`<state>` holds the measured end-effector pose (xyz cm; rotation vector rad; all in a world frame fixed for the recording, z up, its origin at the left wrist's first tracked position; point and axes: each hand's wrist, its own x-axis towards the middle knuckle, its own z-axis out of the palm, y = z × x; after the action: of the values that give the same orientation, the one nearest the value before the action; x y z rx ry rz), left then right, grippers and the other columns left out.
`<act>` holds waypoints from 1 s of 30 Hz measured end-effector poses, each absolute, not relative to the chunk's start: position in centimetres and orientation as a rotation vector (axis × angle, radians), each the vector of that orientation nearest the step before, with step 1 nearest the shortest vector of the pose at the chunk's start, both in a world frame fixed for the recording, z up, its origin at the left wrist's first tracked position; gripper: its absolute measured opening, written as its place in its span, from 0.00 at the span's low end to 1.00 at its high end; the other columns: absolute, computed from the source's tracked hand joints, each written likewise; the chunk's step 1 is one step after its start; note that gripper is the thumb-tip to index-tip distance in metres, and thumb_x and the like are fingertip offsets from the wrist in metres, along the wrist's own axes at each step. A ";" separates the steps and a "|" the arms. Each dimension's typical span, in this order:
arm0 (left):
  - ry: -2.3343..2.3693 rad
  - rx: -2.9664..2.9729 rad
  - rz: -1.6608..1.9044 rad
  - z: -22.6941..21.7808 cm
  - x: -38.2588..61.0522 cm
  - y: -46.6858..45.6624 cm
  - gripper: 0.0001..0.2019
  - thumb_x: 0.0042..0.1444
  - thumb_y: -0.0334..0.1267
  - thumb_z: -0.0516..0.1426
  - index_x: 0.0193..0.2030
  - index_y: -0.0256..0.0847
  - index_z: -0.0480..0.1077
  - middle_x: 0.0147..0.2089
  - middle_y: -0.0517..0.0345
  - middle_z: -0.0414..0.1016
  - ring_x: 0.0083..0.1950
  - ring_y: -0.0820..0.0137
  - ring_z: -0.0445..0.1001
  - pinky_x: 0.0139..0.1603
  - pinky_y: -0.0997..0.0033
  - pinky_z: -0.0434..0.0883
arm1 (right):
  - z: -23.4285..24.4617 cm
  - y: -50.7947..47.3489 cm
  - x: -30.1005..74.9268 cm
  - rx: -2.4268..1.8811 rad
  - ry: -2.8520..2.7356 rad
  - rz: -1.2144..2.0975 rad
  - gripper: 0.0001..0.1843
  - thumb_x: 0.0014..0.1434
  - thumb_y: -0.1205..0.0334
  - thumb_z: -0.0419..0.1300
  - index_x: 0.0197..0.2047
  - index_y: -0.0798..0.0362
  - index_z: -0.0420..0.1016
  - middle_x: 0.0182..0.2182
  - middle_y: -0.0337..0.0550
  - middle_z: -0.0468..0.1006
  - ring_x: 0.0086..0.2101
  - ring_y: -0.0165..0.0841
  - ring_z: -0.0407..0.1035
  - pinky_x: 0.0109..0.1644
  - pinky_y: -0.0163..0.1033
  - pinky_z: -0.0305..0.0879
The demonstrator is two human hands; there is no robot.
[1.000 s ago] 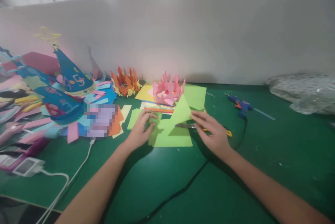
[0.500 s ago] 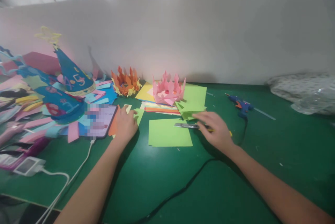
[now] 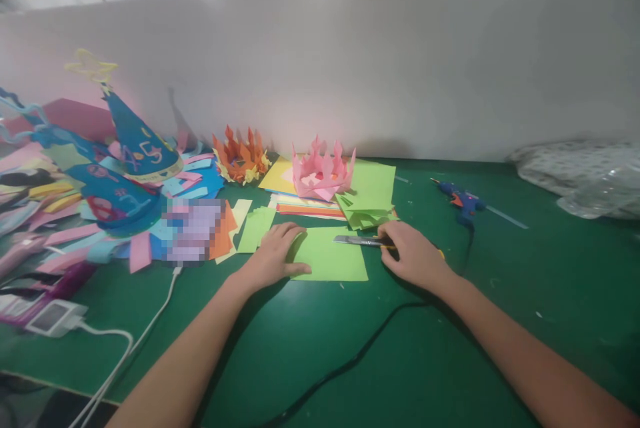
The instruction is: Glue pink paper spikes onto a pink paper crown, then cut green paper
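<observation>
A light green paper sheet lies on the green table in front of me. My left hand rests on its left side, with the fingers and thumb spread apart. A box cutter lies across the sheet's right edge, its blade end pointing left. My right hand is closed around the cutter's handle; a yellow end shows beyond the palm. Just behind the right fingers sits a heap of cut green paper pieces. Smaller green pieces lie to the left hand's far left.
Behind the sheet stand a pink paper crown and an orange crown. A blue glue gun lies at right, its black cord running forward. Blue cone hats, paper strips and a blurred-out phone crowd the left.
My left hand has moved right from the orange and green pieces onto the green sheet. The right hand's fingers, raised over the cutter before, have closed around its handle.
</observation>
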<state>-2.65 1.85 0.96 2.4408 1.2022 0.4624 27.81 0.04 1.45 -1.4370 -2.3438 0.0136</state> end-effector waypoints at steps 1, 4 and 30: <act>1.198 2.437 0.456 1.0 -2.7 1.9 0.34 0.47 0.56 0.58 0.58 0.43 0.57 0.58 0.46 0.59 0.59 0.55 0.57 0.59 0.52 0.56 | 1.3 0.1 27.9 -1.456 -2.342 0.016 0.06 0.50 0.69 0.51 0.33 0.52 0.62 0.30 0.44 0.69 0.31 0.36 0.63 0.33 0.39 0.60; 1.169 2.416 0.436 1.2 -3.1 1.9 0.33 0.47 0.55 0.58 0.58 0.44 0.57 0.59 0.47 0.59 0.60 0.56 0.56 0.60 0.53 0.56 | 1.1 0.2 28.1 -1.512 -2.333 0.003 0.05 0.49 0.68 0.51 0.32 0.52 0.61 0.29 0.43 0.68 0.30 0.35 0.62 0.31 0.38 0.58; 1.106 2.313 0.453 1.4 -2.7 1.5 0.36 0.49 0.51 0.59 0.63 0.49 0.51 0.62 0.47 0.56 0.63 0.56 0.55 0.60 0.54 0.56 | 0.8 -2.7 23.5 -1.206 -2.533 0.275 0.28 0.58 0.50 0.55 0.58 0.55 0.64 0.56 0.52 0.66 0.54 0.45 0.60 0.56 0.52 0.58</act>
<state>-2.72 1.48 1.39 2.3135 1.1056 0.4525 23.47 -2.66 0.77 -1.2059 -2.5330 0.2749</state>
